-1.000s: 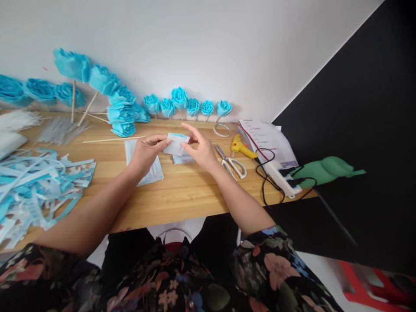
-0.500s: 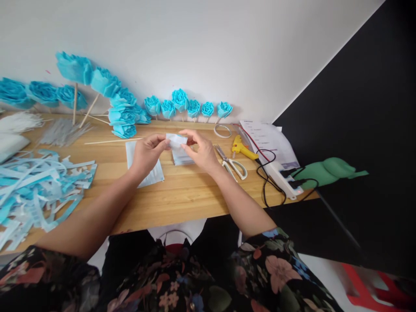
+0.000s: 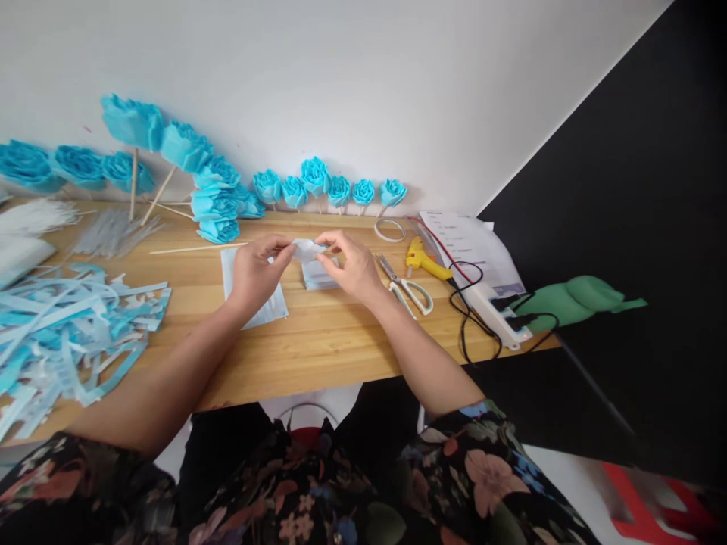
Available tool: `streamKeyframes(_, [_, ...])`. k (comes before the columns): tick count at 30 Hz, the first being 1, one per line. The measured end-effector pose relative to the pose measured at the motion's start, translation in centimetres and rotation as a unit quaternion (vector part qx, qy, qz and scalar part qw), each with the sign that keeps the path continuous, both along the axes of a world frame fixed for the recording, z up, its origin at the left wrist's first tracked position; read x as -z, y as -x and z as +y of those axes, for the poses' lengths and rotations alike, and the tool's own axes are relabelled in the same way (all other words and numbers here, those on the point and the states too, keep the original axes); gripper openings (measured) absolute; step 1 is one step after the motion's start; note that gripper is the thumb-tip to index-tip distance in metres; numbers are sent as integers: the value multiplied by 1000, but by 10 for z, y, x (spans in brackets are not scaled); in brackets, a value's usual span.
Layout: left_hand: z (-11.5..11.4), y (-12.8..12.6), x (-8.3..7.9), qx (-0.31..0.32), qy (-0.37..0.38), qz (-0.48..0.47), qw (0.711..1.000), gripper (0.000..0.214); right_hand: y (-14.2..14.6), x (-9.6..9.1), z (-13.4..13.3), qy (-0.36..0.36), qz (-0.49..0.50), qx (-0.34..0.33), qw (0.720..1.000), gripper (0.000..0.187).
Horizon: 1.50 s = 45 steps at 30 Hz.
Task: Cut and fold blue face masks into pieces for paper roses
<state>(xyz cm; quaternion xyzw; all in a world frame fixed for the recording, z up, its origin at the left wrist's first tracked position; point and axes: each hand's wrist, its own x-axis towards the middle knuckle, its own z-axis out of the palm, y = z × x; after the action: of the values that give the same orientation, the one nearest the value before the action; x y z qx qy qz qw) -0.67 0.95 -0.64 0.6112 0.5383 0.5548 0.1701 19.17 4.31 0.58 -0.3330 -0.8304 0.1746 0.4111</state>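
Between my two hands is a small pale blue-white piece of fabric, raised above the table. My left hand pinches its left edge, and my right hand pinches its right side. Just below it lies a small stack of folded pale pieces, partly covered by my right fingers. Under my left hand a larger light blue sheet lies flat, its middle hidden by the hand. White-handled scissors rest right of my right hand. A thin wooden stick lies beyond my left hand.
Blue fabric flowers on sticks lean along the wall. A heap of blue and white strips covers the left side. On the right are a yellow glue gun, a tape roll, printed paper and a power strip with black cords.
The piece between my hands has tipped, so it now shows as a narrower band and uncovers more of the stack below. Both hands still pinch it in nearly the same place.
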Motion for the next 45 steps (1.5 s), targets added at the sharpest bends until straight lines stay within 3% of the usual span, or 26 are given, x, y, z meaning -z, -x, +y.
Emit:
streamKeyframes(10, [-4, 0, -7, 17, -61, 77, 995, 17, 0, 1, 2, -66, -82, -4, 994, 13])
streamKeyframes(17, [-12, -8, -8, 57, -116, 113, 985, 17, -2, -2, 2, -98, -197, 7, 975, 23])
streamKeyframes(21, [-13, -9, -9, 60, -102, 116, 986, 18, -4, -5, 0, -93, -232, 39, 968, 29])
streamKeyframes(35, [-11, -9, -8, 56, -32, 78, 995, 19, -1, -4, -1, -107, -216, 9, 970, 27])
streamKeyframes(41, [-12, -8, -8, 52, -62, 123, 989, 15, -2, -4, -1, -76, -215, 3, 974, 24])
streamKeyframes(45, [-6, -4, -3, 21, -17, 54, 998, 12, -1, -2, -2, -25, -143, 15, 989, 19])
